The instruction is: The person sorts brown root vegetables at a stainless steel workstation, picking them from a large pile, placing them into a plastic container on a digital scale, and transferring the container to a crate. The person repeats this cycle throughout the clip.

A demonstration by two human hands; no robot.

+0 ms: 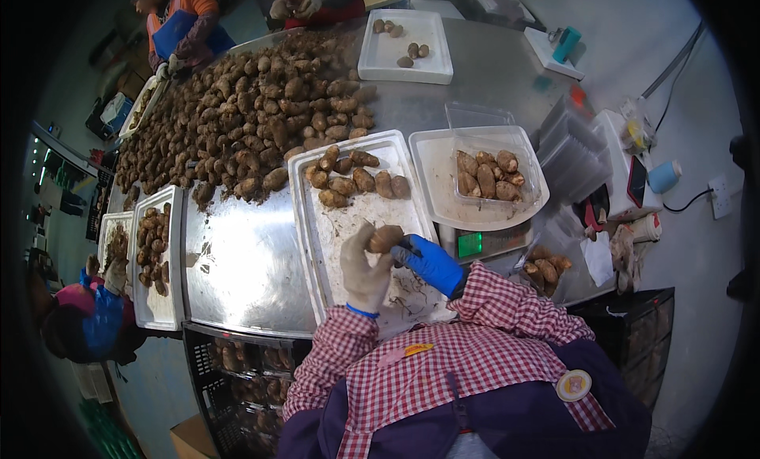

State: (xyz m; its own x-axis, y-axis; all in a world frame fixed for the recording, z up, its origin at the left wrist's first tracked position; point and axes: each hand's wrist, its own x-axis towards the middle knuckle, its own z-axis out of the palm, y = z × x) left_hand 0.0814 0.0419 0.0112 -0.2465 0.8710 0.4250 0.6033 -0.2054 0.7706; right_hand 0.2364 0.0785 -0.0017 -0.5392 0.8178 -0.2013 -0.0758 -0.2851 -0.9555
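My left hand (363, 275), in an off-white glove, grips a small brown taro corm (386, 239) above a white foam tray (350, 227). My right hand (430, 263) wears a blue glove with dark fingertips, which pinch the corm's right end; whether they also hold a tool is hidden. Several taro corms (343, 186) lie in the far half of this tray, with root scraps (409, 295) in the near part. To the right, a clear plastic clamshell box (537, 189) of taro sits, lid up, in a shallow white tray (430, 162) on a digital scale (499, 240).
A big heap of soil-covered taro (249, 114) covers the steel table (249, 281) at the far left. Stacked clear boxes (573, 150), a phone (636, 181) and a bag of taro (543, 269) stand right. Black crates (237, 364) sit below. Other people (190, 19) work around the table.
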